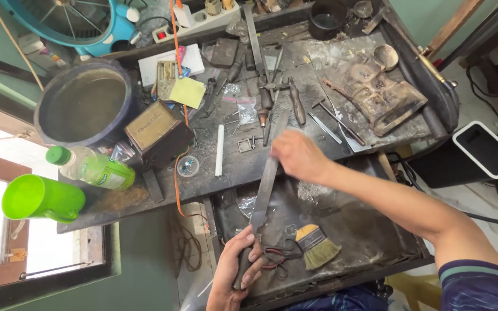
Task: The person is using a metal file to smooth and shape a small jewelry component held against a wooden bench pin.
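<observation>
The left hand [238, 270] is closed around the dark handle of a long flat metal file [267, 175], which runs from the lower centre up across the front edge of the workbench [226, 173]. The right hand [298, 154] rests on the far end of the file with the fingers curled over it; what lies under the fingertips cannot be determined. A yellow square paper note [188, 92] lies at the bench's rear left, overlapping a white flat carton [171, 60] with a pink patch. Just in front, a small brown box [155, 128] with a tan lid label stands tilted beside an orange cable [175, 115]. A clear plastic bottle [93, 167] with a green cap and green label lies on its side at the left front, holding pale liquid. A green plastic cup [41, 198] sits near it, lying sideways; its contents are not visible. A large round dark basin [85, 103] stands behind the bottle and shows a dull, bare bottom. A small round clear container [188, 166] holds tiny pieces. A dark pot [328, 17] stands at the rear. In the open drawer [370, 242] below the bench lie a yellow-bristled brush [317, 246] and red-handled pliers [278, 253], just beside the left hand.
</observation>
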